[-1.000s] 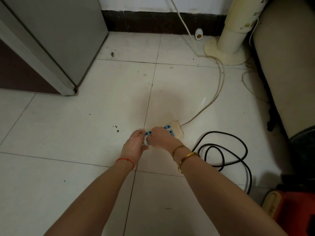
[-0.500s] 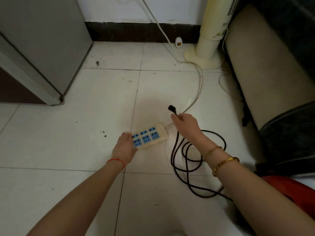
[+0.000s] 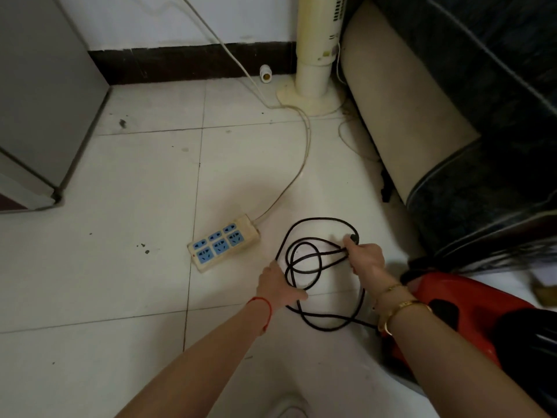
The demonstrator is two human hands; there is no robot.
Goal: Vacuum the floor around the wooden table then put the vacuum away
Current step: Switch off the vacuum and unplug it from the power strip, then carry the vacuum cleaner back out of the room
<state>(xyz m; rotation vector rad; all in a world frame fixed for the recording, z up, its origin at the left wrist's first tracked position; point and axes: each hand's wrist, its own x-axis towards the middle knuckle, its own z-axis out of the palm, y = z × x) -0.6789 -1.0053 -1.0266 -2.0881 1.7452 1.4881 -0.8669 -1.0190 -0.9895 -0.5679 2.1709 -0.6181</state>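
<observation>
Seen from the head camera looking down at a white tiled floor: the right hand point(image 3: 366, 258) pinches the plug end of a black power cord point(image 3: 304, 267), fingers curled round it; the left hand point(image 3: 275, 283) grips the cord's loops lying on the tiles; the red vacuum point(image 3: 446, 309) sits at lower right, just beside the right wrist; a power strip point(image 3: 224, 242) lies near, nothing plugged in; gathering even loops should keep the cord untangled; no readable writing.

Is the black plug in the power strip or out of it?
Out. The right hand holds the plug apart from the strip, whose sockets are all empty.
</observation>
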